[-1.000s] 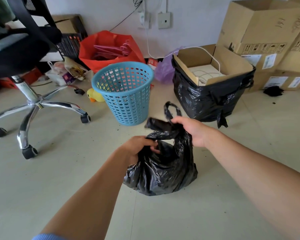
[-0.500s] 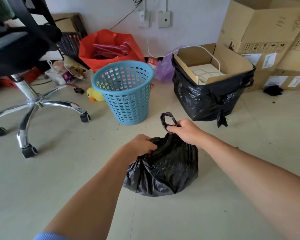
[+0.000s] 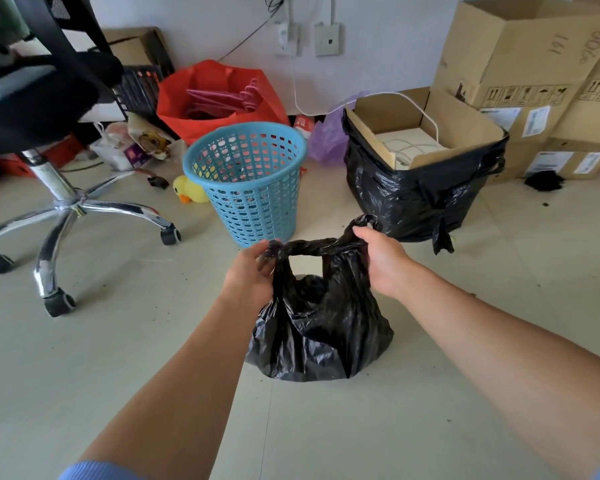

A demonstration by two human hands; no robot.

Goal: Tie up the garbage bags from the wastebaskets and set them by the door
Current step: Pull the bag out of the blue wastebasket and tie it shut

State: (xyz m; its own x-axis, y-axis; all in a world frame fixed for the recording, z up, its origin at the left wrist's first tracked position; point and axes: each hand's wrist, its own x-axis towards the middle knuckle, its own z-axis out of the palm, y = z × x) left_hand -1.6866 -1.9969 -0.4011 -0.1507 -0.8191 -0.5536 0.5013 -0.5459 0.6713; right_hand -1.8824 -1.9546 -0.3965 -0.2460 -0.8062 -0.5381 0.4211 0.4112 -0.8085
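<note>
Grip: left hand (image 3: pixel 248 275), right hand (image 3: pixel 383 259) on bag (image 3: pixel 319 334)

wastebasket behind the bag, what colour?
Light blue, perforated plastic wastebasket, standing on the floor beyond the black garbage bag. Head view, the only one.

We see a glossy, crinkled black plastic garbage bag (image 3: pixel 321 336), perforated blue plastic wastebasket (image 3: pixel 248 183), matt cardboard boxes (image 3: pixel 520 57), and seemingly polished-metal chair base (image 3: pixel 66 216).
</note>
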